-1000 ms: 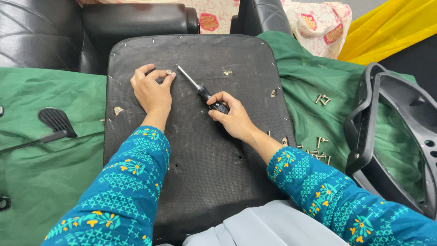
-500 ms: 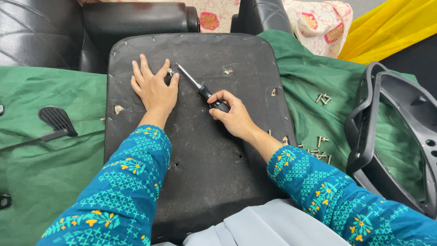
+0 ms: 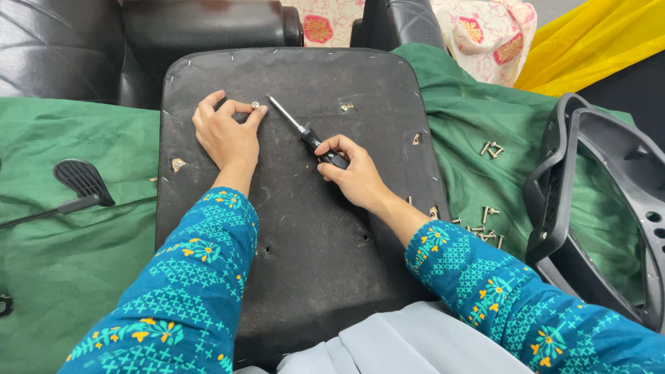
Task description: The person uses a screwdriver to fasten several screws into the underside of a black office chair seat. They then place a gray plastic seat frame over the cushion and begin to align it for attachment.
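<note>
A black seat base panel (image 3: 298, 228) lies upside down across my lap and a green cloth. My left hand (image 3: 225, 135) rests on the panel and pinches a small metal screw (image 3: 255, 105) between thumb and forefinger. My right hand (image 3: 353, 173) grips the black handle of a screwdriver (image 3: 305, 133). Its metal shaft points up and left, and the tip lies just right of the screw. Another small fitting (image 3: 346, 107) sits further right on the panel.
Loose screws (image 3: 485, 225) lie on the green cloth (image 3: 76, 242) at the right, with more screws (image 3: 492, 148) above. A black plastic chair frame (image 3: 596, 208) lies at the far right. A black lever part (image 3: 80, 183) rests at the left. Black leather chairs (image 3: 62, 48) stand behind.
My left hand went from fingers spread flat on the panel to a pinch on the screw. The screwdriver and my right hand barely moved.
</note>
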